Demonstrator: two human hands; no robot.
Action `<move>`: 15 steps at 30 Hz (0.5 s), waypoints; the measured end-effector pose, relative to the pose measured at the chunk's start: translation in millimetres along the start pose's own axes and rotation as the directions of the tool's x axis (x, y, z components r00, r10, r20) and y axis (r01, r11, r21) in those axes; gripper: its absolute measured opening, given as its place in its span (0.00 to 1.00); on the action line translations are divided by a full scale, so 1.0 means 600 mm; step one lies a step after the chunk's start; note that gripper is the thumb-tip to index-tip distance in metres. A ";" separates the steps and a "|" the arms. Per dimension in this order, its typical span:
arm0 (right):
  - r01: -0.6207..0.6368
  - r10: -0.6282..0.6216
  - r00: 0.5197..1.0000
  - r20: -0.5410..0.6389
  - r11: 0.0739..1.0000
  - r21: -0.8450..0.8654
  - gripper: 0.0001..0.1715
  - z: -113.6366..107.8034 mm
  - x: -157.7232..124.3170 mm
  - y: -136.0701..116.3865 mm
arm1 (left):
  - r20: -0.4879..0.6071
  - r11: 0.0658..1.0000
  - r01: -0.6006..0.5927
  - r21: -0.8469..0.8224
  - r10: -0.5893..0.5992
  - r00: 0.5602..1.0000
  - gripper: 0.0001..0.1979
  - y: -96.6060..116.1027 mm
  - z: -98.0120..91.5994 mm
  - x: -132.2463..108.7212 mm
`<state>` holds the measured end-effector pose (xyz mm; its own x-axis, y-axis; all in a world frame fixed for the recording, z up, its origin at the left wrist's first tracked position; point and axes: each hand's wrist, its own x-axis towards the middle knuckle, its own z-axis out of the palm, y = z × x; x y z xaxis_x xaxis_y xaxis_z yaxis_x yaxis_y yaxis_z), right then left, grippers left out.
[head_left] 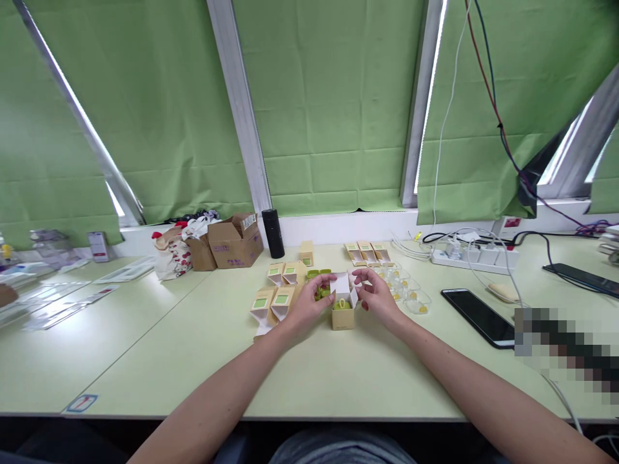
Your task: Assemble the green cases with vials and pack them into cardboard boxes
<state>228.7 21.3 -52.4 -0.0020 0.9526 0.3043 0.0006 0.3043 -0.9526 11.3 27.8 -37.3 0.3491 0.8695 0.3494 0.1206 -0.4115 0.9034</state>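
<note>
A small kraft cardboard box [343, 319] stands upright on the table in front of me, its white-lined lid and side flap raised. Inside it sits a green item [342, 304] with a pale ring-shaped loop on top; its kind is unclear. My left hand [313, 299] is closed at the box's left side, thumb and fingers at the lid edge. From the right, my right hand [380, 298] has its curled fingers on the white side flap. Several more green pieces [319, 273] lie behind my left hand, partly hidden by it.
Small open boxes [282, 299] stand left of my hands, with three more boxes [367, 252] farther back. Clear plastic cups [416, 301] holding yellow bits are at right. Beyond are a phone [476, 316], a power strip [476, 259], a black bottle [273, 233] and a carton [235, 241].
</note>
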 end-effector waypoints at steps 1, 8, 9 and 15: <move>0.000 0.000 1.000 0.000 1.000 0.001 0.27 0.000 0.000 0.000 | -0.001 1.000 0.008 -0.011 -0.008 1.000 0.23 0.001 0.002 -0.001; -0.026 0.026 1.000 -0.003 0.999 0.026 0.28 0.003 -0.003 -0.006 | -0.001 0.996 0.031 -0.079 -0.031 1.000 0.24 -0.010 0.011 -0.003; -0.032 0.032 0.999 -0.002 0.999 0.032 0.29 0.003 -0.004 -0.007 | 0.000 0.996 0.034 -0.081 -0.034 0.999 0.24 -0.012 0.011 -0.003; -0.073 0.074 0.997 -0.005 0.997 0.038 0.31 0.007 -0.006 -0.009 | 0.022 0.994 0.055 -0.099 -0.053 0.998 0.25 -0.023 0.012 -0.001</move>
<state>224.4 16.1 -48.1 0.0026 0.9724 0.2334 -0.0372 0.2333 -0.9717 15.9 30.9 -51.7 0.3628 0.8836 0.2959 0.0470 -0.3345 0.9412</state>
